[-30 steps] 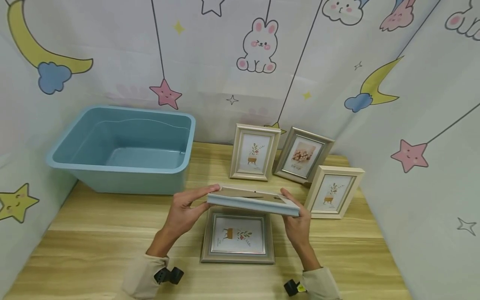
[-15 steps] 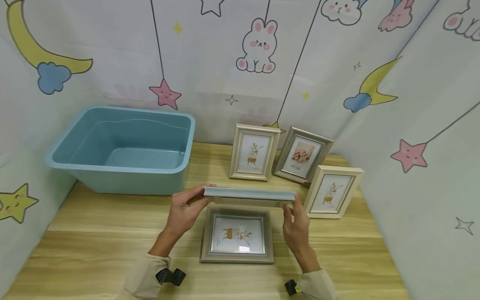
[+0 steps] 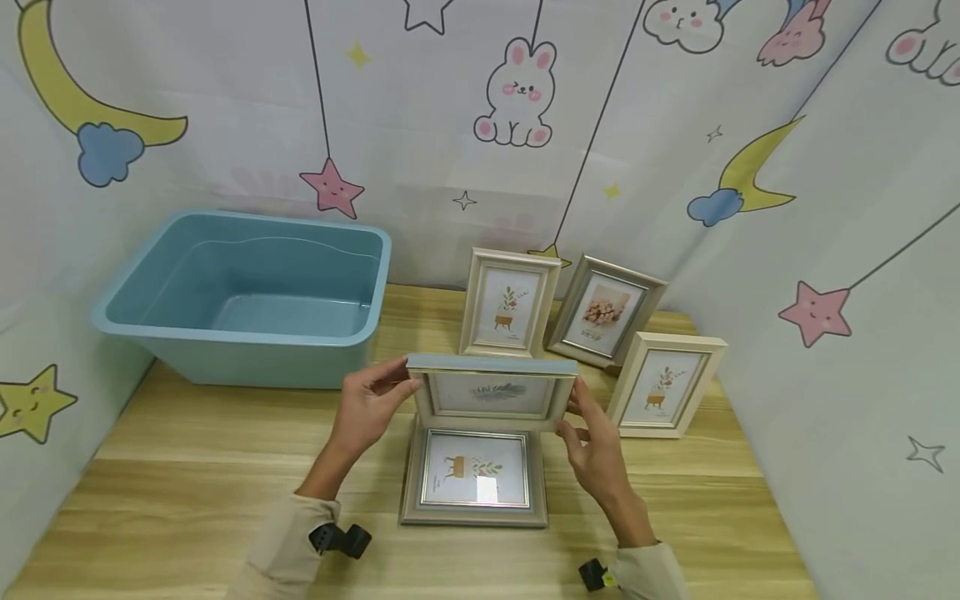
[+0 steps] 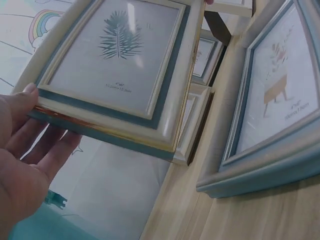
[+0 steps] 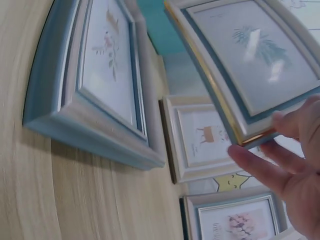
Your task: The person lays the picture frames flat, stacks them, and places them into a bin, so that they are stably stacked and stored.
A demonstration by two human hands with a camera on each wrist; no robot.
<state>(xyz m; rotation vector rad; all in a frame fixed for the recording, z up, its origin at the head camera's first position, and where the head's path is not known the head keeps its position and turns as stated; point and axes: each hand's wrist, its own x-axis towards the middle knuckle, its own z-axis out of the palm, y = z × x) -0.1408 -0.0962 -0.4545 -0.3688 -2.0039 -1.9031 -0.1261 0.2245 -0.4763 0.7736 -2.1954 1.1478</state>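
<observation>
Between both hands a picture frame [image 3: 495, 395] is held in the air, its front with a leaf print tilted toward me and its pale blue side edge uppermost. My left hand [image 3: 371, 408] pinches its left end, thumb on the front and fingers behind, as the left wrist view shows. My right hand [image 3: 596, 446] grips the opposite end, with the thumb on the front border in the right wrist view. Just below lies a larger champagne-coloured picture frame [image 3: 538, 492], face up on the table, with a plant print turned sideways.
A blue plastic tub [image 3: 240, 340] stands at the back left. Behind and to the right stand a cream frame [image 3: 469, 312], a silvery frame with a flower photo [image 3: 651, 300] and another cream frame [image 3: 678, 429]. Wood-grain table [image 3: 225, 467] surrounds them, backed by a printed curtain [image 3: 420, 108].
The held picture frame has tipped from showing its back, through edge-on, to showing its front with the leaf print. Both hands keep hold of it; the other frames have not moved.
</observation>
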